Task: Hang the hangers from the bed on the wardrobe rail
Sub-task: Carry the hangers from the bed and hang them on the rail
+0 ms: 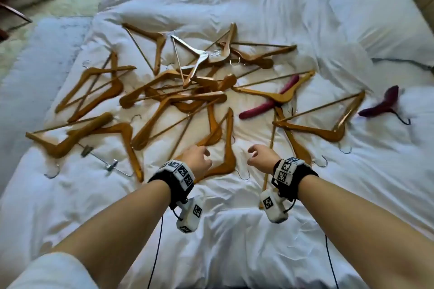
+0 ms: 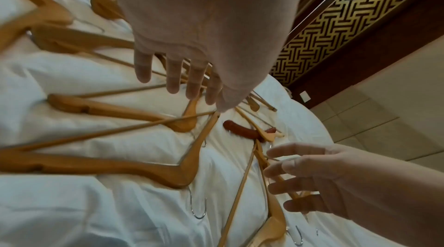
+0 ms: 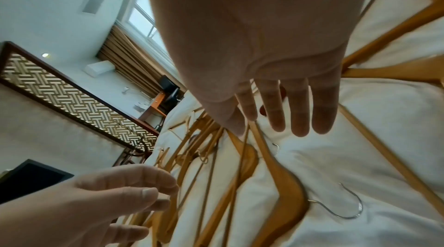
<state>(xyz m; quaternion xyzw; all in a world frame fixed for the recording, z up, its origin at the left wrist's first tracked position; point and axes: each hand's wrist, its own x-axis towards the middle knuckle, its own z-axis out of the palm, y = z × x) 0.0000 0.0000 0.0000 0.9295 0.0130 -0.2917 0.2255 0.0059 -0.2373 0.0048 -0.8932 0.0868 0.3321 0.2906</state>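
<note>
- Bed: covered by a rumpled white duvet, with white pillows at the far right.
- Wooden hangers: many, scattered flat over the middle of the duvet, overlapping and crossing; all lie on the bed, with no wardrobe rail in view.
- Nearest wooden hanger: lies between the two hands, its metal hook pointing toward the person.
- White hanger: lies among the brown ones at the far centre of the pile.
- Maroon hangers: one lies partly under a wooden hanger right of centre; another lies by itself well to the right.
- Clip hanger: thin metal bar with two clips, at the near left, partly under a wooden hanger.
- Left hand: over the near edge of the pile, fingers loosely curled and slightly apart, holding nothing. The left wrist view shows its fingertips hanging above the hangers; contact cannot be told.
- Right hand: just right of the nearest hanger, fingers relaxed and spread, holding nothing. The right wrist view shows the fingers extended above the duvet.
- Both wrists: black straps with white marker blocks; cables run down toward the person.
- Surroundings: a lattice-pattern screen stands beside the bed; curtains and a window are beyond it.
</note>
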